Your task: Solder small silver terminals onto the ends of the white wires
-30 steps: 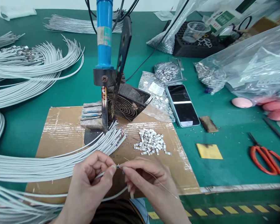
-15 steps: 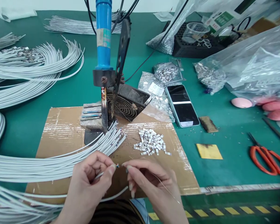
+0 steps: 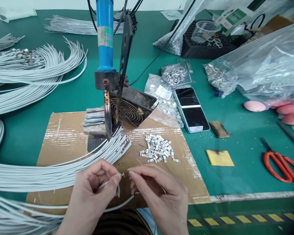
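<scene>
My left hand [image 3: 95,189] pinches a white cable [image 3: 103,185] between thumb and forefinger, and its stripped end with fine coloured strands pokes out to the right. Just right of that tip is my right hand [image 3: 161,189], thumb and forefinger close together, with a small gap to the strands. A thin solder wire [image 3: 178,214] runs through its curled fingers and past the wrist. What the fingertips themselves pinch is too small to make out. Above both hands, a blue-handled soldering iron [image 3: 105,49] is clamped with its tip down, over the ends of a white cable bundle [image 3: 51,176].
A pile of small metal terminals [image 3: 158,148] lies on the cardboard [image 3: 186,176]. Behind are a small fan [image 3: 129,109], bagged terminals [image 3: 175,75] and a phone [image 3: 192,111]. A yellow sponge [image 3: 220,158] and red-handled scissors [image 3: 279,164] lie right. More cables [image 3: 26,81] fill the left.
My right hand has shifted slightly down and left, its fingers curling a bit more around the solder wire. My left hand keeps nearly the same place with the cable. The view has moved slightly.
</scene>
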### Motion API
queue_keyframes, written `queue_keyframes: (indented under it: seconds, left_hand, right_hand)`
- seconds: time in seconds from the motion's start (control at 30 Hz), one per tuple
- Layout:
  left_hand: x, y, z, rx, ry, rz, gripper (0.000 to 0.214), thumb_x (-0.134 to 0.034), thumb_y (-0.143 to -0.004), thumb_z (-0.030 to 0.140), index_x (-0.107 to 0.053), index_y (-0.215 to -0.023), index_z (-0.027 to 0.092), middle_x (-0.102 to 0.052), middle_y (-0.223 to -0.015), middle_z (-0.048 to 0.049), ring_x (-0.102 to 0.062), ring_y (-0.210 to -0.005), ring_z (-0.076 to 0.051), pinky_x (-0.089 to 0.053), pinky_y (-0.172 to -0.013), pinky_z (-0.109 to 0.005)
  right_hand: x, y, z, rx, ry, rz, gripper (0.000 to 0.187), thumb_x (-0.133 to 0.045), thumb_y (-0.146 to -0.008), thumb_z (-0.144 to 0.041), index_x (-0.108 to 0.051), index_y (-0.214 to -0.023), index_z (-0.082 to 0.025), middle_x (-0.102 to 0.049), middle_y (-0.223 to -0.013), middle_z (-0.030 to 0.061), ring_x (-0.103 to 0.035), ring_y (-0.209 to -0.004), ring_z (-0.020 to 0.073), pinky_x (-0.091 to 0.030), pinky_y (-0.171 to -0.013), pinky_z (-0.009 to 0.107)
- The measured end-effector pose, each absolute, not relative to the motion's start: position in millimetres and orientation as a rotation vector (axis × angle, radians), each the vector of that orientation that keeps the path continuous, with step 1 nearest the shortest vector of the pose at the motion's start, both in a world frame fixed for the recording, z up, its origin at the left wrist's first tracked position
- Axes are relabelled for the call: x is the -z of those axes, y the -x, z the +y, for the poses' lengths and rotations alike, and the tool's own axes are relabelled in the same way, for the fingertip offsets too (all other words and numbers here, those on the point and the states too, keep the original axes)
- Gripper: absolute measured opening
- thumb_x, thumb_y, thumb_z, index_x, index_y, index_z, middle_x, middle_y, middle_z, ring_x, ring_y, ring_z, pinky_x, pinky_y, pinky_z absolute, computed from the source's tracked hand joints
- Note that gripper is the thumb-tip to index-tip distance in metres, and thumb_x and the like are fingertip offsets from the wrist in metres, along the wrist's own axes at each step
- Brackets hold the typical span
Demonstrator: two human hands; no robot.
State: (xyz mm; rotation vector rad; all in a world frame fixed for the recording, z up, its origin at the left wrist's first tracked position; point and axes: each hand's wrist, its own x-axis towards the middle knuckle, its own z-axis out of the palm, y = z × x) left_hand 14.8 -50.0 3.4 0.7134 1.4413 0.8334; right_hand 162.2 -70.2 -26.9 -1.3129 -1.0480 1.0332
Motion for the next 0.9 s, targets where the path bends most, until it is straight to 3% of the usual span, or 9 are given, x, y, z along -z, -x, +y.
queue_keyframes:
  seconds: [0.17, 0.5, 0.9]
  left_hand:
    - [-5, -17, -49, -0.887, -0.733, 1.458, 0.013, -0.084, -0.065, 0.020, -0.072, -0.061, 0.019, -0.074, -0.074, -0.0026, -0.052, -0.055, -0.008, -0.034, -0.049, -0.017]
    - [-7, -18, -47, -0.876, -0.769, 1.456, 0.013, -0.083, -0.065, 0.017, -0.072, -0.058, 0.019, -0.073, -0.070, -0.0033, -0.059, -0.061, -0.012, -0.039, -0.048, -0.017]
    - [-6, -17, -45, -0.864, -0.757, 1.436, 0.014, -0.084, -0.066, 0.014, -0.072, -0.059, 0.019, -0.073, -0.073, -0.0021, -0.059, -0.060, -0.011, -0.043, -0.051, -0.016]
  right_hand:
    - [26, -165, -67, -1.205, 1.273, -0.958, 0.015, -0.081, -0.087, -0.018, -0.087, -0.083, -0.032, -0.074, -0.074, -0.0026, -0.063, -0.054, 0.0075, -0.050, -0.050, 0.015]
    - [30, -167, -63, -1.235, 1.250, -1.010, 0.018, -0.081, -0.085, -0.018, -0.089, -0.089, -0.034, -0.072, -0.072, -0.0005, -0.059, -0.055, 0.0094, -0.044, -0.045, 0.017]
    - [28, -172, -62, -1.245, 1.284, -1.104, 0.021, -0.080, -0.089, -0.017, -0.089, -0.094, -0.035, -0.074, -0.078, 0.0001, -0.067, -0.065, 0.0125, -0.052, -0.055, 0.019]
